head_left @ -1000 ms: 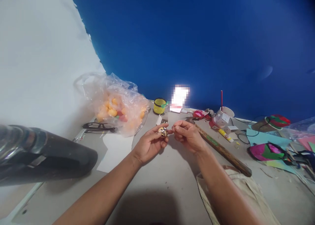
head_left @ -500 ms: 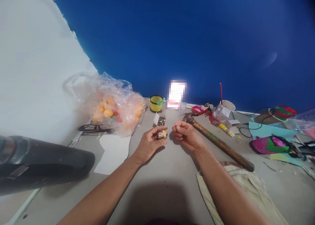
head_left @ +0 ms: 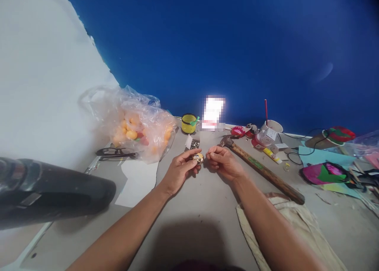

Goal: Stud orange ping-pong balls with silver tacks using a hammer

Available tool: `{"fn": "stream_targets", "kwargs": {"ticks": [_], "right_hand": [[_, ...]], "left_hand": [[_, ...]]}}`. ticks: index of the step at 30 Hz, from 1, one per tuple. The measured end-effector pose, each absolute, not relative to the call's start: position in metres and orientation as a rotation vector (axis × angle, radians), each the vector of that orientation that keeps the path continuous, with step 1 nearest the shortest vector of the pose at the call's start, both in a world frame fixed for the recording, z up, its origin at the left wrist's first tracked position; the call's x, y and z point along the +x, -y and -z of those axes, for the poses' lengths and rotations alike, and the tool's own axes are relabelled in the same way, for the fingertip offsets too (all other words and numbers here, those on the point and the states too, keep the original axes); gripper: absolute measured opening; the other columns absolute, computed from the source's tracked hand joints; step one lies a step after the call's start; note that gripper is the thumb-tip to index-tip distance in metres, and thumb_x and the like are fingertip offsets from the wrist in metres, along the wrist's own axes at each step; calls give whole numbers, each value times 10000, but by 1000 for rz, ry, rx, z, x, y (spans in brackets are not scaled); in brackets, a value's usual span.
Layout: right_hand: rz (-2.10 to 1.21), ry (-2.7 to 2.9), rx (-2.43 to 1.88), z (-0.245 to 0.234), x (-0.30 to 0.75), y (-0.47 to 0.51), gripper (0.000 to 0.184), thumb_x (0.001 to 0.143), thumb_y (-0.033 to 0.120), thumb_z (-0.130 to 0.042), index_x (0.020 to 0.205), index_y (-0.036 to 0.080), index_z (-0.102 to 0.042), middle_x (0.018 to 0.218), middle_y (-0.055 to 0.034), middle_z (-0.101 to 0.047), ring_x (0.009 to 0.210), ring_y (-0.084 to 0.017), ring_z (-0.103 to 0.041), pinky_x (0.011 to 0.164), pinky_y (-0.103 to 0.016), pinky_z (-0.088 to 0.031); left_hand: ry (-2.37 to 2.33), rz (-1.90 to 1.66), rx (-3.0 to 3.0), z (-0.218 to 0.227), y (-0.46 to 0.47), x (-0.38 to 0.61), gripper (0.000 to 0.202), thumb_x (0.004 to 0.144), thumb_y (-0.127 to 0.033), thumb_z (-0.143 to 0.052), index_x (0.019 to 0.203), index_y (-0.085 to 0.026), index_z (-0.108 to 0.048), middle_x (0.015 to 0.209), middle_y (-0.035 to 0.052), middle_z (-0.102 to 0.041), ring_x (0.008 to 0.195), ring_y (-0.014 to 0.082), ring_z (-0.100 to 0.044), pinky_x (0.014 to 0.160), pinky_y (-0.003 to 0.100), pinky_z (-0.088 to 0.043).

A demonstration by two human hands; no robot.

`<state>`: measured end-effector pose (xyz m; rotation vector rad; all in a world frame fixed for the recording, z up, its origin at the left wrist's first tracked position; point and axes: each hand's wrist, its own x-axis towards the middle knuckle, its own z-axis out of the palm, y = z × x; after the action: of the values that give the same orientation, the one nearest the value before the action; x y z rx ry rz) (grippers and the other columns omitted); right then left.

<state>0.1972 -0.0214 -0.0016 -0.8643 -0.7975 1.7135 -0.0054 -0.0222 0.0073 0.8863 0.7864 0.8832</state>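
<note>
The left hand [head_left: 180, 170] pinches a small studded ball [head_left: 197, 158] between thumb and fingers, just left of the hammer [head_left: 260, 169] head. The ball's surface is too small to make out. The right hand [head_left: 224, 164], between ball and hammer, bunches its fingertips close to the ball; whether they grip anything cannot be told. Far left of the hammer, a dark blurred object [head_left: 53, 192] is cut off by the frame edge.

Bag [head_left: 139, 132] L of ball [head_left: 198, 158]; hammer [head_left: 260, 170] R; tin [head_left: 188, 123] behind; all on table [head_left: 201, 207].
</note>
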Motion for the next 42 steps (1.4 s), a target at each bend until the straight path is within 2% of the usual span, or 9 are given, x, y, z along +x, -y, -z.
{"fn": "stream_targets", "kwargs": {"ticks": [7, 14, 19, 28, 33, 38, 42], "right_hand": [[-1713, 802, -873, 2, 197, 21, 340, 643, 379, -953, 754, 166, -713, 721, 0, -635, 511, -43, -359, 478, -209, -221], [-1734, 802, -869, 5, 196, 21, 322, 653, 373, -951, 778, 173, -732, 725, -8, -658, 508, -45, -362, 474, -210, -202], [-1751, 833, -881, 0, 194, 23, 335, 655, 391, -949, 751, 168, -718, 636, 4, -608, 514, -59, -370, 477, -212, -202], [-1696, 851, -932, 0, 195, 23, 359, 633, 392, -959, 793, 166, -731, 710, -28, -681, 523, -61, -399, 485, -215, -219], [-1687, 905, -933, -4, 192, 25, 363, 645, 429, -951, 753, 167, -725, 711, -16, -672, 521, -60, -403, 482, -220, -229], [-1713, 907, -912, -5, 190, 26, 355, 649, 434, -951, 767, 178, -735, 729, -17, -679, 528, -64, -419, 490, -222, -235], [-1713, 897, -906, -6, 191, 26, 355, 645, 433, -953, 752, 184, -725, 717, -12, -675, 529, -69, -409, 492, -224, -233]], "left_hand": [[-816, -912, 854, -13, 24, -3, 473, 764, -302, -853, 1199, -153, -746, 935, 68, -715, 715, 141, -658, 620, 265, -508], [-736, -898, 766, -14, 22, -4, 478, 749, -365, -879, 1156, -153, -744, 862, 48, -703, 685, 144, -669, 584, 252, -516], [-774, -895, 755, -13, 21, -5, 377, 751, -363, -870, 1025, -145, -731, 907, 77, -740, 602, 109, -629, 522, 222, -470], [-809, -915, 790, -18, 22, -2, 392, 741, -373, -872, 1031, -139, -752, 897, 78, -748, 595, 103, -617, 528, 224, -459], [-903, -1003, 942, -15, 21, -3, 434, 756, -400, -869, 1094, -154, -754, 921, 67, -752, 650, 111, -624, 600, 241, -496], [-899, -991, 1090, -14, 23, -5, 414, 784, -385, -847, 1121, -169, -744, 1073, 87, -757, 811, 158, -676, 723, 270, -539], [-919, -953, 1163, -16, 25, -5, 456, 771, -342, -841, 1179, -179, -717, 1076, 75, -750, 950, 198, -692, 842, 296, -554]]}}
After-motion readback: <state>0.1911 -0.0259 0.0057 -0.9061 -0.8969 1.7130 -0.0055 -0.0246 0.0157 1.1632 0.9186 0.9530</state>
